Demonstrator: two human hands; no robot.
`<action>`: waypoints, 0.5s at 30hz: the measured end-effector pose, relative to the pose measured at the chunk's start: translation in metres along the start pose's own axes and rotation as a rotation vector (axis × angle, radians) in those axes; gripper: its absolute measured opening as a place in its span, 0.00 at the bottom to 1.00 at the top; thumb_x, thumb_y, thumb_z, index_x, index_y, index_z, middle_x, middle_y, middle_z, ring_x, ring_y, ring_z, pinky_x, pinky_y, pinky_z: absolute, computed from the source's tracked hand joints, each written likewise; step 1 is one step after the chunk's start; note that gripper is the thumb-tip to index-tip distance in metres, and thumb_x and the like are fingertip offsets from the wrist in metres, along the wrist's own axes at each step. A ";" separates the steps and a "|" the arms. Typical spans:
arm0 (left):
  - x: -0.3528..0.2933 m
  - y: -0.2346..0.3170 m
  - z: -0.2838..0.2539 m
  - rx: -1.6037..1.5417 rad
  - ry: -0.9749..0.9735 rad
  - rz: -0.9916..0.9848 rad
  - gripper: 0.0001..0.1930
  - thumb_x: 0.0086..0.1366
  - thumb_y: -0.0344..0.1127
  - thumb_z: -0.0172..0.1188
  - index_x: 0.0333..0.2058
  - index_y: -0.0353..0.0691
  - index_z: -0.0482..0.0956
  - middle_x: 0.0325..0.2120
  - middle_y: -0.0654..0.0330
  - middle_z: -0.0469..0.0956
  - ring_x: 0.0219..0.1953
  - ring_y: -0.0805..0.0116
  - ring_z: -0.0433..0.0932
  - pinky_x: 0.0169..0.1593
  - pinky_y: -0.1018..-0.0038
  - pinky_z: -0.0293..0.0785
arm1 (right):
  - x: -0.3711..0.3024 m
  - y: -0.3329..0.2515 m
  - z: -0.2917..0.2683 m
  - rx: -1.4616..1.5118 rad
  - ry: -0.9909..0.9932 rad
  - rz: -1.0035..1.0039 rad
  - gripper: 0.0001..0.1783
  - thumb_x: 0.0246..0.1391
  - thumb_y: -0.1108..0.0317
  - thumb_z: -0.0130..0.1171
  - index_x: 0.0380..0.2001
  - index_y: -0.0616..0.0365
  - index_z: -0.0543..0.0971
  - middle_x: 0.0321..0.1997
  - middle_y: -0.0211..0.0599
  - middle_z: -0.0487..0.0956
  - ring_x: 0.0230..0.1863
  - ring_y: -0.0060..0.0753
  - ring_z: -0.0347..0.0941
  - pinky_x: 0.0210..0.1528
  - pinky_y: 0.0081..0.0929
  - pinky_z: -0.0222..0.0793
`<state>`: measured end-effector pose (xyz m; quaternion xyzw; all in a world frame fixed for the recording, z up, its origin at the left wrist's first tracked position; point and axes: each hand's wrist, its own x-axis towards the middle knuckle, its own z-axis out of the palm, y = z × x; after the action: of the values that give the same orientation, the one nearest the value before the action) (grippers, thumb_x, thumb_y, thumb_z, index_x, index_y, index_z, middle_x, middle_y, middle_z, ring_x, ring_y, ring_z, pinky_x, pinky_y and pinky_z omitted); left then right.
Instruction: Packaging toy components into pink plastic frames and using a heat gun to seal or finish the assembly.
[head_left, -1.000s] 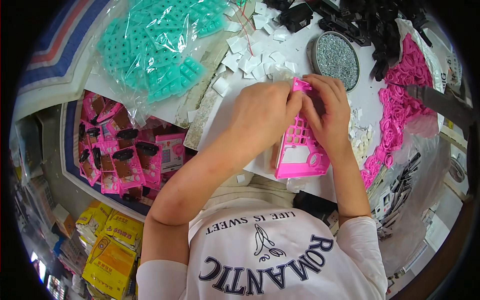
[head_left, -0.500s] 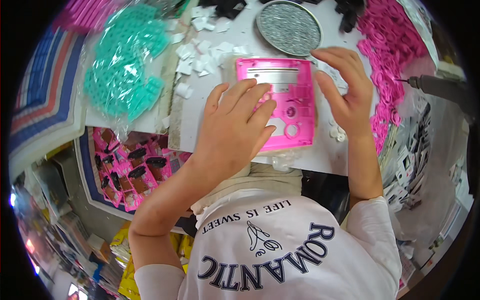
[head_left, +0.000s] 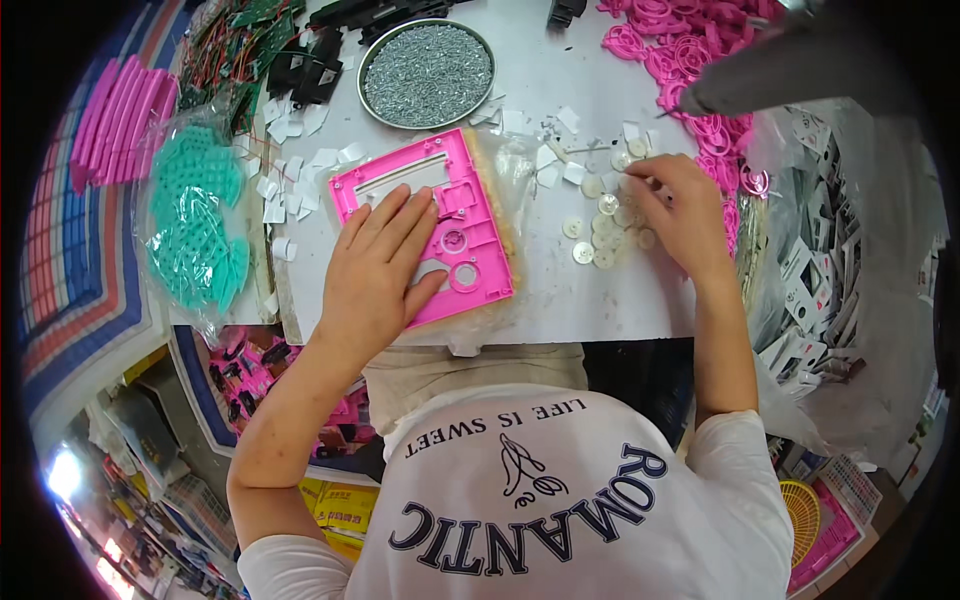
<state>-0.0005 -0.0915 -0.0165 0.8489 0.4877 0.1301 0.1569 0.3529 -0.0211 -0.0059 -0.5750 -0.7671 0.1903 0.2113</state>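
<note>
My left hand (head_left: 368, 270) lies flat with its fingers spread over the left part of a pink plastic housing (head_left: 482, 222). The housing rests tilted on the table, with moulded ribs, a long slot and round openings showing. Beneath it are a yellowish pad (head_left: 494, 185) and clear plastic. To the right, my right hand (head_left: 683, 210) reaches into a loose group of small white round discs (head_left: 604, 228). Its thumb and index finger come together at the group's upper edge; whatever lies between the fingertips is hidden.
A round dish (head_left: 427, 127) of small screws stands beyond the housing. White paper pieces (head_left: 325, 158) lie scattered. Pink rings (head_left: 690, 55) and a grey powered screwdriver (head_left: 765, 80) occupy the upper right. Bagged green parts (head_left: 195, 225), pink panels (head_left: 122, 120) and wired circuit boards (head_left: 225, 60) are at left.
My right hand has gone from beside the screw dish to the white discs, its fingers closing. My left hand stays on the housing, which now sits more tilted. The whole view has shifted.
</note>
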 end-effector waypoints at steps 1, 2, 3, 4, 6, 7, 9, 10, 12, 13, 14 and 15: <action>0.001 0.001 0.000 0.006 -0.002 -0.005 0.35 0.57 0.38 0.70 0.63 0.38 0.72 0.67 0.55 0.68 0.70 0.51 0.64 0.70 0.49 0.58 | 0.005 -0.001 0.003 -0.003 -0.037 -0.006 0.07 0.54 0.69 0.64 0.36 0.58 0.85 0.35 0.39 0.84 0.37 0.41 0.78 0.40 0.35 0.74; -0.002 0.004 0.002 0.009 -0.006 -0.021 0.35 0.57 0.38 0.69 0.64 0.38 0.72 0.68 0.55 0.68 0.71 0.51 0.64 0.70 0.49 0.57 | 0.009 -0.004 0.006 -0.017 -0.093 0.028 0.08 0.53 0.68 0.65 0.36 0.57 0.85 0.34 0.38 0.84 0.38 0.43 0.78 0.41 0.37 0.74; -0.003 0.005 0.003 0.004 0.000 -0.026 0.35 0.58 0.38 0.69 0.64 0.38 0.72 0.68 0.55 0.68 0.71 0.51 0.63 0.71 0.49 0.56 | 0.012 -0.004 0.007 -0.037 -0.111 -0.007 0.09 0.52 0.67 0.65 0.36 0.57 0.85 0.34 0.38 0.83 0.38 0.43 0.78 0.41 0.37 0.74; -0.002 0.005 0.002 -0.001 0.007 -0.032 0.34 0.58 0.38 0.68 0.64 0.39 0.72 0.68 0.55 0.68 0.71 0.51 0.63 0.71 0.49 0.55 | 0.015 -0.004 0.007 -0.056 -0.128 -0.043 0.09 0.52 0.67 0.65 0.36 0.57 0.84 0.34 0.38 0.83 0.39 0.44 0.78 0.42 0.38 0.74; -0.001 0.005 0.004 -0.009 0.017 -0.042 0.34 0.59 0.38 0.68 0.64 0.40 0.71 0.68 0.55 0.68 0.71 0.51 0.63 0.72 0.49 0.53 | 0.016 -0.007 0.012 -0.125 -0.141 -0.125 0.10 0.51 0.66 0.66 0.36 0.57 0.84 0.34 0.37 0.82 0.39 0.45 0.77 0.42 0.39 0.74; -0.001 0.005 0.005 -0.015 0.018 -0.046 0.34 0.59 0.38 0.67 0.64 0.40 0.71 0.68 0.56 0.68 0.72 0.51 0.62 0.72 0.49 0.53 | 0.015 -0.009 0.016 -0.177 -0.138 -0.168 0.10 0.51 0.66 0.66 0.37 0.57 0.83 0.34 0.37 0.82 0.39 0.45 0.77 0.42 0.40 0.74; -0.001 0.005 0.005 -0.039 0.031 -0.043 0.33 0.59 0.37 0.67 0.64 0.41 0.72 0.68 0.55 0.68 0.71 0.52 0.62 0.72 0.50 0.53 | 0.012 -0.009 0.019 -0.210 -0.133 -0.210 0.10 0.50 0.66 0.66 0.36 0.57 0.83 0.34 0.37 0.81 0.39 0.46 0.76 0.43 0.40 0.74; -0.001 0.005 0.003 -0.058 0.041 -0.037 0.32 0.59 0.35 0.67 0.64 0.41 0.72 0.68 0.54 0.68 0.71 0.52 0.63 0.71 0.51 0.54 | 0.011 -0.008 0.021 -0.192 -0.134 -0.208 0.11 0.50 0.65 0.67 0.36 0.57 0.83 0.34 0.37 0.81 0.39 0.47 0.76 0.43 0.41 0.74; -0.002 0.009 -0.001 -0.118 0.182 -0.049 0.29 0.60 0.33 0.66 0.62 0.41 0.74 0.63 0.52 0.71 0.66 0.54 0.68 0.67 0.55 0.61 | 0.011 -0.006 0.025 -0.163 -0.116 -0.215 0.11 0.49 0.66 0.67 0.36 0.57 0.83 0.34 0.38 0.81 0.39 0.46 0.76 0.43 0.40 0.74; 0.000 0.018 -0.002 -0.163 0.314 -0.063 0.27 0.60 0.31 0.66 0.59 0.41 0.76 0.59 0.51 0.74 0.62 0.55 0.72 0.62 0.57 0.67 | 0.009 -0.004 0.023 -0.157 -0.097 -0.223 0.12 0.49 0.66 0.66 0.37 0.57 0.83 0.34 0.38 0.81 0.38 0.44 0.77 0.42 0.39 0.74; 0.001 0.028 -0.003 -0.209 0.443 -0.074 0.25 0.60 0.30 0.66 0.57 0.41 0.77 0.55 0.50 0.77 0.58 0.56 0.76 0.58 0.60 0.74 | 0.008 -0.004 0.024 -0.152 -0.078 -0.226 0.12 0.48 0.67 0.66 0.38 0.58 0.83 0.34 0.38 0.82 0.37 0.43 0.77 0.41 0.38 0.75; -0.003 0.040 -0.004 -0.360 0.387 -0.173 0.21 0.62 0.30 0.65 0.55 0.40 0.78 0.51 0.50 0.79 0.52 0.58 0.79 0.53 0.62 0.76 | 0.005 -0.011 0.025 -0.042 -0.087 -0.173 0.13 0.48 0.68 0.66 0.38 0.58 0.83 0.35 0.39 0.82 0.36 0.42 0.77 0.40 0.36 0.75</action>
<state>0.0284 -0.1127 0.0023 0.7219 0.5484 0.3605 0.2195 0.3290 -0.0202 -0.0202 -0.5021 -0.8262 0.1801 0.1811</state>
